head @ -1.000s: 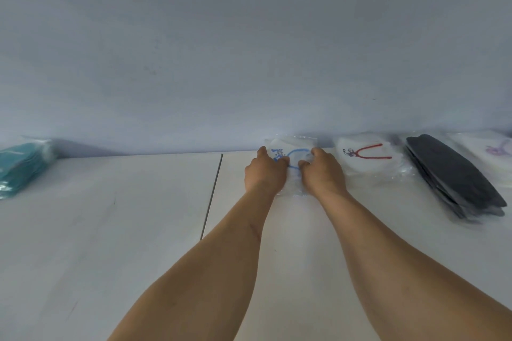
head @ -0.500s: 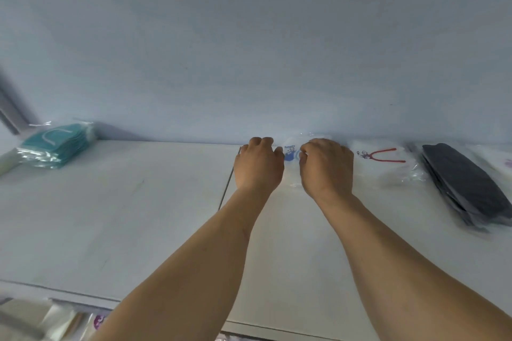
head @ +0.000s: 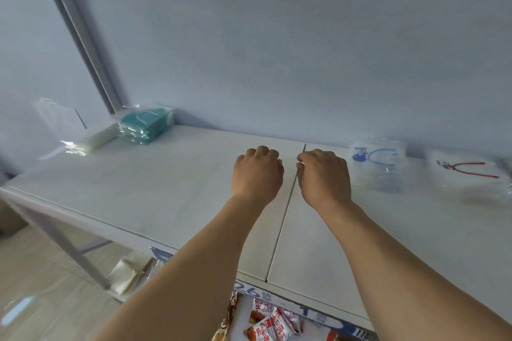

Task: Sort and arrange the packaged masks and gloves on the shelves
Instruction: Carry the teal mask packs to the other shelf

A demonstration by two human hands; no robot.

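Both hands, left hand and right hand, hover mid-frame, loosely curled, holding nothing. The blue mask pack right of them looks light, soft and slippery; I'd pinch it by its edges.

Pale blue wall behind white shelf; light wood floor.

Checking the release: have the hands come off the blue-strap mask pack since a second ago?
Yes. Both hands, left and right, now hover left of the blue-strap mask pack, astride the shelf seam, fingers loosely curled, holding nothing.
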